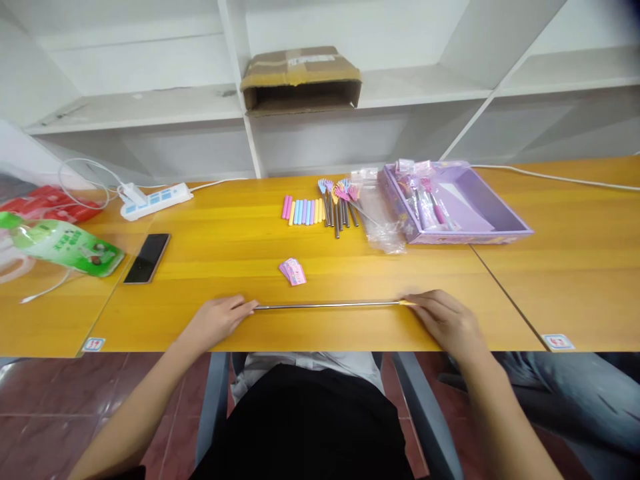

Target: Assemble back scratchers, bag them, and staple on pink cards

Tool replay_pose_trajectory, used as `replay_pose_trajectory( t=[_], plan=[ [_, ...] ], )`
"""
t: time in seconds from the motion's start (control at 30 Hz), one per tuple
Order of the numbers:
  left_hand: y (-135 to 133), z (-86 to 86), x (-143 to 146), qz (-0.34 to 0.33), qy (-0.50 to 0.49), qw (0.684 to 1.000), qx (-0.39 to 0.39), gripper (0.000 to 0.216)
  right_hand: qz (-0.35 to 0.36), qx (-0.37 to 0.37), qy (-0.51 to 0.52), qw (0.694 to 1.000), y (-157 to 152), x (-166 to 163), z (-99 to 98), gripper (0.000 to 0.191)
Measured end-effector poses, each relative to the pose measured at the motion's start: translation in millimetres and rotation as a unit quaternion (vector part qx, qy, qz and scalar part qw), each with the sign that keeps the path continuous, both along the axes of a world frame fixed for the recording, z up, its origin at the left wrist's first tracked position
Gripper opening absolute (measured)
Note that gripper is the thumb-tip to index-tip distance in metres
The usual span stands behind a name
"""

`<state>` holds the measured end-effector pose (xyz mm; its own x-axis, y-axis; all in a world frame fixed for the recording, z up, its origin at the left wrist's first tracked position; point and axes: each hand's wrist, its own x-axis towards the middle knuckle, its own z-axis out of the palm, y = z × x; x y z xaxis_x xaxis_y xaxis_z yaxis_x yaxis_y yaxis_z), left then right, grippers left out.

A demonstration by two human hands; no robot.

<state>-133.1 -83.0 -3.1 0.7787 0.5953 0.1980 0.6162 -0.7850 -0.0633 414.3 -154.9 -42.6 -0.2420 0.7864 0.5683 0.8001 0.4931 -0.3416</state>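
A thin silver telescopic back scratcher stretches level between my hands, drawn out long, close above the table's front edge. My left hand pinches its left end. Around its yellow head at the other end, my right hand is closed, hiding most of that part. Beyond the rod lies a small fan of pink printed cards. Farther back is a bunch of short back scratchers with pink, blue, purple and yellow hand-shaped heads. Beside them, pastel tubes are lined up in a row.
Clear plastic bags lie against a purple tray holding wrapped pieces. At left are a phone, a green-labelled bottle and a power strip. A cardboard box sits on the shelf. Another person's leg shows at lower right.
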Motion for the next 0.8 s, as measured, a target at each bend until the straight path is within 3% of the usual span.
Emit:
replay_pose_trajectory(
  t=[0.3, 0.47, 0.63, 0.8],
  plan=[
    [-10.2, -17.2, 76.1, -0.006, -0.028, 1.0, 0.011, 0.029, 0.061, 0.009, -0.081, 0.995, 8.0, -98.2, 19.7, 0.025],
    [-16.8, -20.0, 104.8, -0.031, -0.041, 0.999, -0.003, 0.027, 0.105, 0.041, -0.116, 0.987, 4.8, -149.4, 16.6, 0.022],
    [-18.5, -19.9, 111.5, 0.006, -0.055, 0.998, 0.007, 0.026, 0.047, 0.021, -0.082, 0.995, 7.8, -157.3, 8.4, 0.015],
    [-22.0, -16.9, 115.1, 0.031, -0.047, 0.998, -0.017, 0.027, 0.037, 0.011, -0.07, 0.997, 8.5, -155.1, 6.7, 0.013]
  ],
)
